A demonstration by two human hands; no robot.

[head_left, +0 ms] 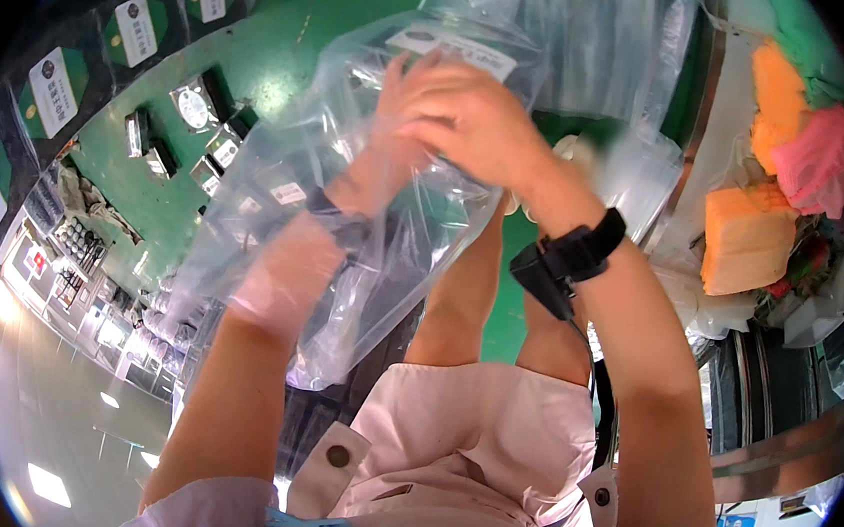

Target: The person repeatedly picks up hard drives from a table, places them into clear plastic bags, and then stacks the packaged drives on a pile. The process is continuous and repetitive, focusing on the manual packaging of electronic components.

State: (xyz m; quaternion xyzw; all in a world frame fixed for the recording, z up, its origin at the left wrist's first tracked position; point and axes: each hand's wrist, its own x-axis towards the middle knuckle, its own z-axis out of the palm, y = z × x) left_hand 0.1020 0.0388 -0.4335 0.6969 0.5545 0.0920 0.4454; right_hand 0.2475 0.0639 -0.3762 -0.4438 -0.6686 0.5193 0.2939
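A large clear plastic bag (362, 258) hangs in front of me, draped around my left forearm. My left hand (392, 125) is inside it, seen through the film and partly covered by my right hand. Its visible fingers look stretched upward, though blurred. My right hand (480, 113) lies across the bag's upper part, fingers bent and closed on the film beside the left hand. A white label (456, 51) shows on the bag just beyond my fingers. The right wrist carries a black strapped device (568, 256); a dark band circles the left wrist, under the plastic.
Orange blocks (748, 239), pink netting (820, 161) and green cloth (812, 47) lie on a surface at the right. More clear film (602, 38) hangs at the far side. A row of dark labelled packages (51, 91) runs along the left. Small boxes (198, 103) sit on the green floor.
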